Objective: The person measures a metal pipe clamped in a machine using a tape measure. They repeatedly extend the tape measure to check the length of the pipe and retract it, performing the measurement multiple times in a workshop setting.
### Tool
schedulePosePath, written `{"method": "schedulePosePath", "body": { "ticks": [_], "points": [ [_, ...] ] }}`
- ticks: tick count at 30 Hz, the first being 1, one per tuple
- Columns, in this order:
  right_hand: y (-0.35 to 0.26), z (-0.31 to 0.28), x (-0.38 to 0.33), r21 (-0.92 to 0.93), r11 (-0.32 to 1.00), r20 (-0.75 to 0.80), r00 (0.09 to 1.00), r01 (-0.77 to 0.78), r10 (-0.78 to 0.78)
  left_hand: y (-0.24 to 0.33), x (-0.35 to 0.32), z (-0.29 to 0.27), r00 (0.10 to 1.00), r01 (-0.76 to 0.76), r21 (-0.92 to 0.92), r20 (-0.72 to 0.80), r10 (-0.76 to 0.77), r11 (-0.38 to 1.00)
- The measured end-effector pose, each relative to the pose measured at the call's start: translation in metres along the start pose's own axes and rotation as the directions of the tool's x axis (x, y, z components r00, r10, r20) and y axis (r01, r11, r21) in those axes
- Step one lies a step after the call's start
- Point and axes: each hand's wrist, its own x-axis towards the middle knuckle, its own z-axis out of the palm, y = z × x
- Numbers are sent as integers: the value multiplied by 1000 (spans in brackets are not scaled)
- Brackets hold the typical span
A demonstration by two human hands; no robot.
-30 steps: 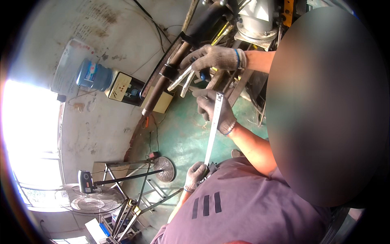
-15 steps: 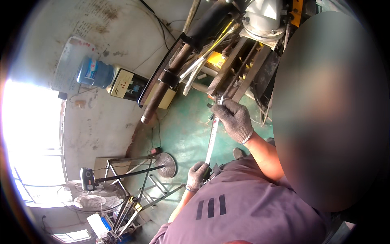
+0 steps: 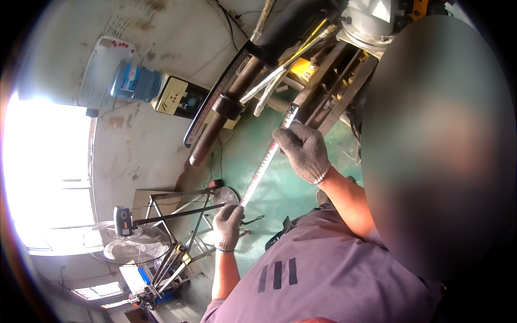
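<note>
A white tape measure point(image 3: 262, 171) stretches slantwise between my hands, its blade marked in red and black. My right hand point(image 3: 304, 153), in a grey knitted glove, pinches the blade a little below its hooked free end, which sticks out past the fingers. Lower and to the left, my left hand point(image 3: 227, 226), gloved alike, is closed at the blade's other end. The tape's case is mostly hidden by those fingers; a dark strap point(image 3: 253, 219) hangs beside them. The blade's free end lies in front of a metal frame point(image 3: 323, 72) in this view; contact cannot be made out.
A dark threaded shaft with a collar point(image 3: 228, 107) juts out at upper centre, beside pale hoses point(image 3: 264, 86). A water dispenser point(image 3: 180, 99) stands by the wall. Below left are a standing fan point(image 3: 134, 242) and a metal rack point(image 3: 188, 237). Green floor point(image 3: 285, 188) lies underneath.
My left hand has moved left and slightly up, away from my body. More blade shows between the hands, at a flatter slant. My right hand has risen slightly, with more blade above its fingers.
</note>
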Motion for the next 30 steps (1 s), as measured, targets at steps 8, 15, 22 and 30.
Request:
{"method": "schedulePosePath", "body": {
  "ticks": [8, 15, 22, 30],
  "points": [
    [-22, 13, 37, 106, 993, 49, 998, -53, 49, 41, -4, -37, 987, -68, 97, -140, 81, 993],
    [-19, 18, 48, 155, 986, 72, 996, -56, 46, 65, -9, -42, 973, -122, 157, -176, 149, 980],
    [-27, 20, 61, 211, 965, 71, 987, -155, 143, 83, -9, -47, 950, -191, 186, -212, 229, 964],
    [-30, 23, 72, 222, 959, 74, 984, -178, 165, 97, -11, -51, 923, -231, 251, -248, 294, 940]
  ]
}}
